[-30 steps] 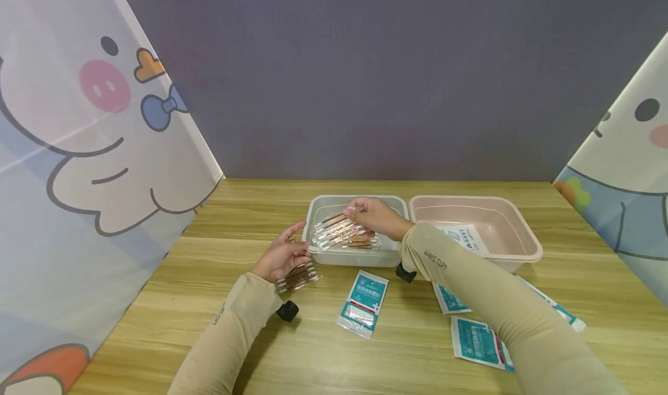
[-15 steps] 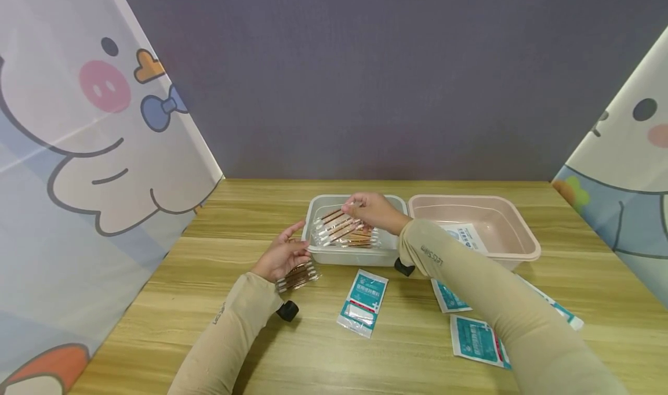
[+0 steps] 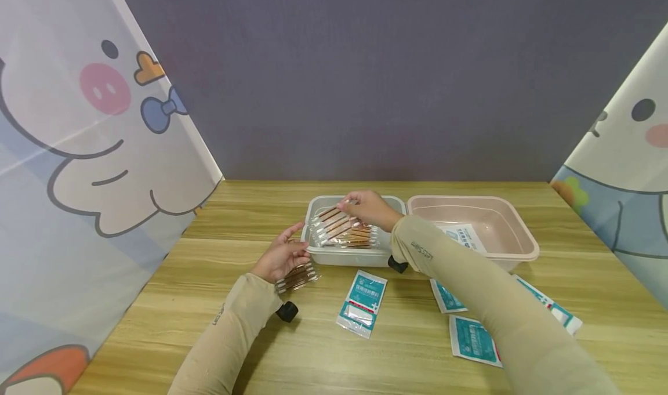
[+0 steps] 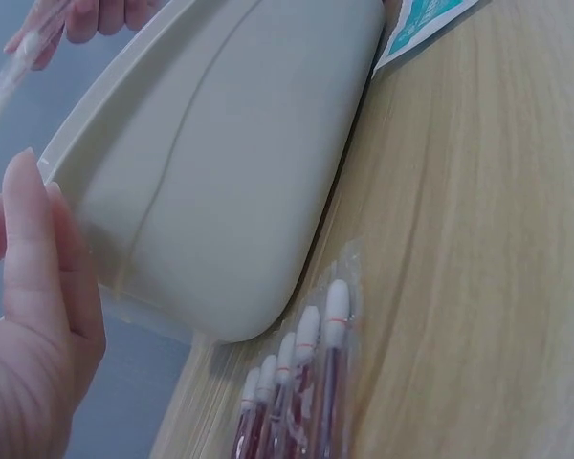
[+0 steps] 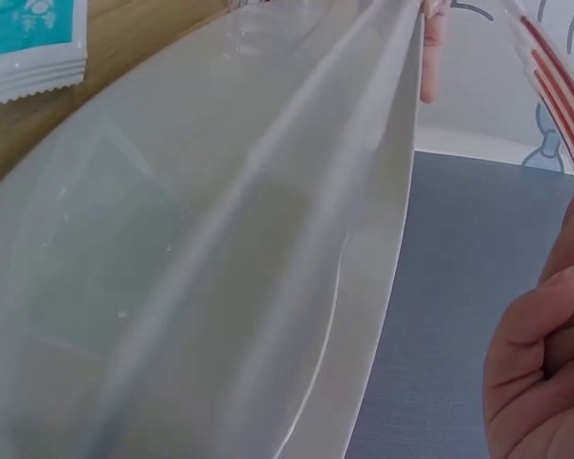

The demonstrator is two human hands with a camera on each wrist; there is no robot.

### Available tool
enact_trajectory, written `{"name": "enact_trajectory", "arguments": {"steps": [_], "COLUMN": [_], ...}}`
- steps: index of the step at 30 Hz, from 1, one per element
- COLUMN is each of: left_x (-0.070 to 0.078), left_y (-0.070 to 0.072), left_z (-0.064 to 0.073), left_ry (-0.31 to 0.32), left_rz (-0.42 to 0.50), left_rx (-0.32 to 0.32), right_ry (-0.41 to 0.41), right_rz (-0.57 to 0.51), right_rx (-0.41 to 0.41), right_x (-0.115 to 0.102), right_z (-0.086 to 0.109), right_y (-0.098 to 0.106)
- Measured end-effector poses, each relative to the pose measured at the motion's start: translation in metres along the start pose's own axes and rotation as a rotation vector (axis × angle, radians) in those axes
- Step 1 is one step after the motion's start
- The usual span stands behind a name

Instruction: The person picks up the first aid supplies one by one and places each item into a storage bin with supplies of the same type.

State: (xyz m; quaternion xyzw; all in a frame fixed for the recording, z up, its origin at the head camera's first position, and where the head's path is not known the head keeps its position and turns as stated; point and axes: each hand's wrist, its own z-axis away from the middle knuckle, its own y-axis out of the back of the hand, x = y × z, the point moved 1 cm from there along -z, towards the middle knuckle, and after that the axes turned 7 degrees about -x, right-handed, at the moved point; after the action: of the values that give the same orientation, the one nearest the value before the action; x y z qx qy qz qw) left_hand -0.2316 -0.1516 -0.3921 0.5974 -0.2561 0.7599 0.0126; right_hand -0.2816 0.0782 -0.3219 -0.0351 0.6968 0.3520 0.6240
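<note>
My right hand (image 3: pixel 371 209) pinches the upper edge of a clear pack of cotton swabs (image 3: pixel 330 225) over the white plastic bin (image 3: pixel 355 259). The swabs have brown sticks and white tips. Beneath it, another swab pack (image 3: pixel 365 238) lies in the bin. My left hand (image 3: pixel 284 257) touches the bin's near left corner, its fingers fairly straight in the left wrist view. Just below that hand, one more swab pack (image 4: pixel 297 382) lies on the table. The right wrist view shows the held pack (image 5: pixel 562 91) at the edge, above my curled fingers (image 5: pixel 531 335).
A pink bin (image 3: pixel 503 227) stands against the white one's right side, with a white-and-blue packet (image 3: pixel 464 236) inside. Teal dressing packets lie on the wooden table (image 3: pixel 172 308): one in front (image 3: pixel 362 303), others (image 3: pixel 475 340) partly under my right forearm. A grey wall stands behind.
My right hand has shifted slightly left, and the held swab pack has tilted a little, showing its sticks more clearly. The left hand stays at the bin's corner.
</note>
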Motion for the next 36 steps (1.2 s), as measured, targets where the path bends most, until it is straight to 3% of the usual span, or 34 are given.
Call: {"name": "enact_trajectory", "arguments": {"steps": [8,15,23,36], "left_x": [0.0,-0.001,0.0,0.0], "left_y": [0.001,0.002,0.001,0.001], "left_z": [0.0,0.0,-0.001,-0.001], "left_ry": [-0.001,-0.004,-0.002,-0.008], "left_rz": [-0.009,-0.008,0.019,0.012], "left_rx": [0.001,-0.003,-0.012,-0.009], "right_ry": [0.002,-0.03,-0.167,-0.223], "right_rz": [0.135,0.118,0.072,0.056], "right_rx": [0.033,0.051,0.08,0.041], "right_x": [0.0,0.001,0.003,-0.003], "right_z": [-0.011,-0.017,-0.02,-0.026], "right_y": [0.002,0.006,0.008,0.017]}}
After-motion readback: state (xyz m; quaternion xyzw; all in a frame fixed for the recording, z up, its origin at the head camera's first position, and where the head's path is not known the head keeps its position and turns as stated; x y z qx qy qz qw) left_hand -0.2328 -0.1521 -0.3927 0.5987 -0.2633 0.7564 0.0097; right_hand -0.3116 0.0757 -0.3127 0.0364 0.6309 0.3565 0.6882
